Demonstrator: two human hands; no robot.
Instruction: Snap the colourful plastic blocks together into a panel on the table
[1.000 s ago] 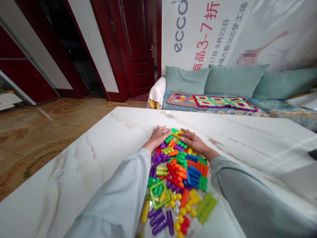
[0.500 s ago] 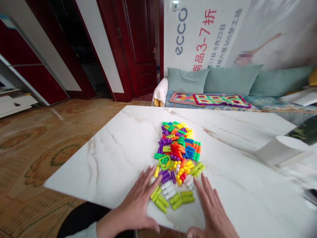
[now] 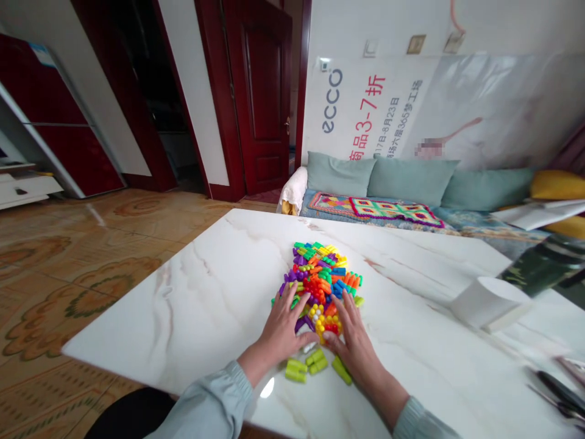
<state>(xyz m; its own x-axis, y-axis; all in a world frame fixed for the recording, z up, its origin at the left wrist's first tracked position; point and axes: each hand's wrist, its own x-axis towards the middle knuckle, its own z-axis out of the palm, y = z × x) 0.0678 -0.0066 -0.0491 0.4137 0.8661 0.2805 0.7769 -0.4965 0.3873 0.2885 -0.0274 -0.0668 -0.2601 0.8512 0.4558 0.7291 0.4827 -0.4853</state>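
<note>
A pile of colourful plastic pieces (image 3: 320, 283) lies on the white marbled table (image 3: 205, 305), with red, orange, purple, blue, green and yellow ones close together. Over its left near side my left hand (image 3: 286, 326) is spread, palm down, hiding some pieces. My right hand (image 3: 354, 335) lies spread on the pile's right near side, its thumb by the yellow and red pieces. The two thumbs are a small gap apart. Several lime-green pieces (image 3: 317, 361) sit nearer the front edge, below the hands. Neither hand grips anything.
On the right of the table stand a white roll-like object (image 3: 491, 302) and a dark green item (image 3: 543, 265). Black-handled scissors (image 3: 560, 390) lie at the right front. Behind the table is a sofa with teal cushions (image 3: 411, 180).
Both hands have moved forward onto the pile and closer together. The lime-green pieces in front have shifted. The head view has tilted up, showing more wall.
</note>
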